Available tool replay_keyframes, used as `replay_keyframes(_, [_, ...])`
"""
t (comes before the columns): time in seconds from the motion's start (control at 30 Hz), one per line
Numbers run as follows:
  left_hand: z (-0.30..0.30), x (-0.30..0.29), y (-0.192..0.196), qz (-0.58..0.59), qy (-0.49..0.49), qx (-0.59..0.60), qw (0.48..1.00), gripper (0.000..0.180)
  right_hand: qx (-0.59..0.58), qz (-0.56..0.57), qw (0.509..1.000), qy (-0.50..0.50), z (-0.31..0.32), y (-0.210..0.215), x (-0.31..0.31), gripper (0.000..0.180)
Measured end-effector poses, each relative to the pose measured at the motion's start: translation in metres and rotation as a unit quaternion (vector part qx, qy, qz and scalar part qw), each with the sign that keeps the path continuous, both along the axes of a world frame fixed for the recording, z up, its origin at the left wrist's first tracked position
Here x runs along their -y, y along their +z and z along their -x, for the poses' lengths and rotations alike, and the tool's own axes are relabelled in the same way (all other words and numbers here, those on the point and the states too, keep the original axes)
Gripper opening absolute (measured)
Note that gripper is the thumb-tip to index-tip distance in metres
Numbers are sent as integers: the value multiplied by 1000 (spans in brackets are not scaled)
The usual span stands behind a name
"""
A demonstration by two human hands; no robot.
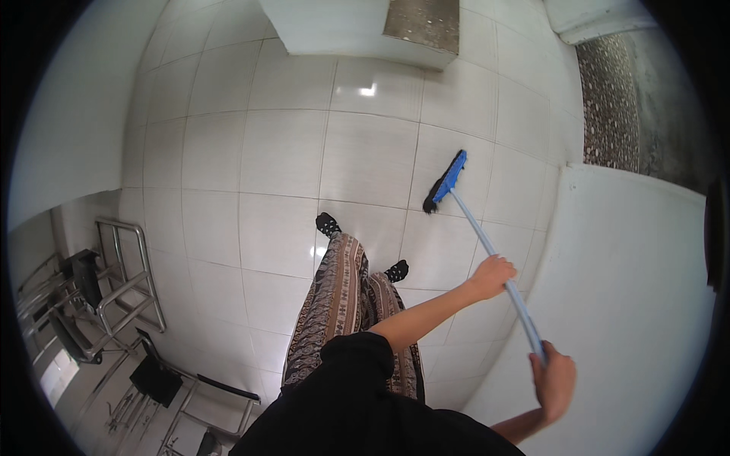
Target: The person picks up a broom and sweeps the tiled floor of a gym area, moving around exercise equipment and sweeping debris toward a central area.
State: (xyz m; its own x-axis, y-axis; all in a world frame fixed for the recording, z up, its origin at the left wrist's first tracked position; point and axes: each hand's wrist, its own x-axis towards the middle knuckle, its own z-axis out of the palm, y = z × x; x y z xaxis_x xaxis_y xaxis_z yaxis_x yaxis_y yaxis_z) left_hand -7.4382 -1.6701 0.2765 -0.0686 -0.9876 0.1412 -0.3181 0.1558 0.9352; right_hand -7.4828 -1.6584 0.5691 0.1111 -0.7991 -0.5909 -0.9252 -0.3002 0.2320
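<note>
Both of my hands are wrapped around the pale blue handle of a broom [479,232]. My left hand [493,277] is closed about the middle of the handle, with that arm stretched across in front of my body. Higher up, my right hand [556,381] grips the handle close to its top end. The blue broom head [449,182] has dark bristles, which lie against the tiled floor [365,163] ahead of me and to the right. Dark fluff or bristle ends show at the head's near end; which of the two I cannot tell.
My feet, in dark spotted socks [327,223], stand on the pale tiles. Metal-framed chairs [129,281] are at the left. A white wall [631,319] runs along the right, beside a speckled stone strip [608,102]. Ahead juts a white block [342,30] with a speckled top.
</note>
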Motion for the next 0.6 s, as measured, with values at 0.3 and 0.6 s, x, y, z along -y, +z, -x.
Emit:
replay_keyframes(0.3, [-237, -121, -8, -142, 181, 41, 972, 13, 125, -159, 973, 109, -160, -67, -14, 25])
replay_keyframes(0.6, [-363, -150, -86, -146, 310, 308, 888, 10, 263, -229, 927, 140, -235, -197, 17, 27])
